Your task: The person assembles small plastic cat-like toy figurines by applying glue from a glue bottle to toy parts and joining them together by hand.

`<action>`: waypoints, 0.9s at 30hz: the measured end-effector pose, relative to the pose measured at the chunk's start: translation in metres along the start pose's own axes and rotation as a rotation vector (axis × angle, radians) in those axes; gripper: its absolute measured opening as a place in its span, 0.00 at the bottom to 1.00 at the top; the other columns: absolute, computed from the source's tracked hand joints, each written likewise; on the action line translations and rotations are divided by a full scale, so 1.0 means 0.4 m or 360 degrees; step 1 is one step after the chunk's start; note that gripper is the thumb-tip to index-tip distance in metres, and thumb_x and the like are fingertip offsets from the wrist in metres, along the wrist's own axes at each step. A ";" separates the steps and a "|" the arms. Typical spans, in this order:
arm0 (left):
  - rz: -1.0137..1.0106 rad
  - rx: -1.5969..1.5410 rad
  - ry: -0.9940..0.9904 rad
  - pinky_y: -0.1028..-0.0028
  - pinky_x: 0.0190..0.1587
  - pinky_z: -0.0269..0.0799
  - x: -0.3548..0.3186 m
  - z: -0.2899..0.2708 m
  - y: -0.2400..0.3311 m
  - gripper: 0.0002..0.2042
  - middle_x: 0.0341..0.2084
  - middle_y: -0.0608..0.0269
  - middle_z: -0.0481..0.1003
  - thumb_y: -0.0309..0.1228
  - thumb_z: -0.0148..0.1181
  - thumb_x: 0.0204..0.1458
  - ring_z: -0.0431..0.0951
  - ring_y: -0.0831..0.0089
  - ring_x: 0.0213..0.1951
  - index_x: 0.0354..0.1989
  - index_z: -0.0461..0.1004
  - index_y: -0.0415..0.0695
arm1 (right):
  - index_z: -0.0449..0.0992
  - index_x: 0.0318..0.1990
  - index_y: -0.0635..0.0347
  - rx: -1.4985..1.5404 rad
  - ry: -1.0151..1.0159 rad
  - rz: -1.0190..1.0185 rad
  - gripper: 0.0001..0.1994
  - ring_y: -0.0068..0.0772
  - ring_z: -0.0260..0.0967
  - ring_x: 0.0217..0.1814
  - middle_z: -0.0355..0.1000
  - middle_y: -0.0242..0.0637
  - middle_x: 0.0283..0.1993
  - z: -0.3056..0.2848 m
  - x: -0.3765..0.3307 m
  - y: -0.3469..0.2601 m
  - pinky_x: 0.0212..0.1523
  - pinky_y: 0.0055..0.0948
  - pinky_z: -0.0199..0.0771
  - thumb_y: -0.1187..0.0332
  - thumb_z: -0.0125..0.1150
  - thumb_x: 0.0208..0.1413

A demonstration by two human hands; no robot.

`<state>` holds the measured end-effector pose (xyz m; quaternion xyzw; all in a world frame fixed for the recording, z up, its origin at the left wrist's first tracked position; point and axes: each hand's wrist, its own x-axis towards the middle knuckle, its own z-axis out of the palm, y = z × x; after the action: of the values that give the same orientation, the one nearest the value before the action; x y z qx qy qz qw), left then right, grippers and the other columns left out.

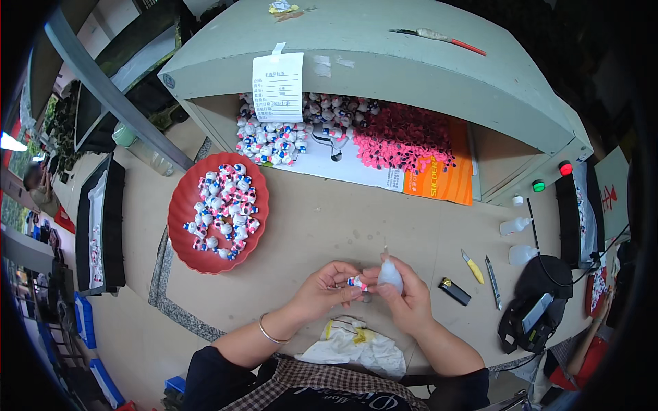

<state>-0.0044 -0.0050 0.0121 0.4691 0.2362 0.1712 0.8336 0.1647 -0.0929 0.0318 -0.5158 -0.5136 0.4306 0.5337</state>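
Between its fingertips my left hand (332,284) pinches a small white, blue and pink figurine (356,282), held above the table near its front edge. My right hand (410,294) is closed around a white squeeze bottle (390,276) whose thin needle tip points away from me. The fingers of both hands meet close to the figurine. To the left, a red scalloped bowl (179,233) holds many similar figurines. Below my hands lies a crumpled white cloth (356,349) with yellow stains.
A grey shelf (384,61) spans the back, with piled figurines (274,142) and small pink pieces (404,140) under it. On the right lie a black lighter (454,291), yellow knife (473,267), metal tool (493,281), small bottles (515,225) and a black cap (548,294).
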 end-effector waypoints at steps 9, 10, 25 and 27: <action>-0.0112 -0.0172 0.0241 0.83 0.32 0.68 0.002 0.006 0.000 0.18 0.45 0.61 0.68 0.24 0.48 0.52 0.74 0.75 0.37 0.53 0.59 0.48 | 0.53 0.43 0.61 0.0525 0.0246 0.0264 0.09 0.22 0.63 0.20 0.69 0.45 0.34 -0.107 -0.032 -0.125 0.21 0.20 0.66 0.68 0.38 0.58; -0.0141 -0.0285 0.0203 0.81 0.34 0.68 0.000 0.004 0.002 0.19 0.45 0.61 0.68 0.25 0.47 0.52 0.73 0.74 0.39 0.55 0.58 0.49 | 0.53 0.43 0.61 0.0523 0.0242 0.0265 0.09 0.22 0.63 0.20 0.69 0.45 0.34 -0.104 -0.035 -0.124 0.21 0.20 0.66 0.68 0.38 0.58; -0.0080 -0.0487 0.0220 0.82 0.36 0.69 0.006 0.005 0.003 0.18 0.47 0.63 0.68 0.27 0.49 0.52 0.71 0.75 0.44 0.52 0.62 0.48 | 0.57 0.40 0.64 0.0465 0.0326 0.0159 0.11 0.26 0.69 0.31 0.62 0.44 0.42 -0.036 -0.038 -0.021 0.25 0.21 0.73 0.78 0.50 0.51; -0.0088 -0.0504 0.0220 0.82 0.35 0.70 0.003 0.002 0.003 0.18 0.46 0.63 0.68 0.27 0.49 0.52 0.71 0.76 0.44 0.52 0.62 0.48 | 0.60 0.38 0.66 0.0170 0.0421 -0.0133 0.09 0.26 0.67 0.29 0.56 0.41 0.39 -0.031 -0.033 -0.011 0.24 0.21 0.74 0.75 0.51 0.51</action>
<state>-0.0030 -0.0045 0.0135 0.3122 0.2759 0.2153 0.8832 0.1752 -0.1077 0.0354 -0.5172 -0.4362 0.3630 0.6408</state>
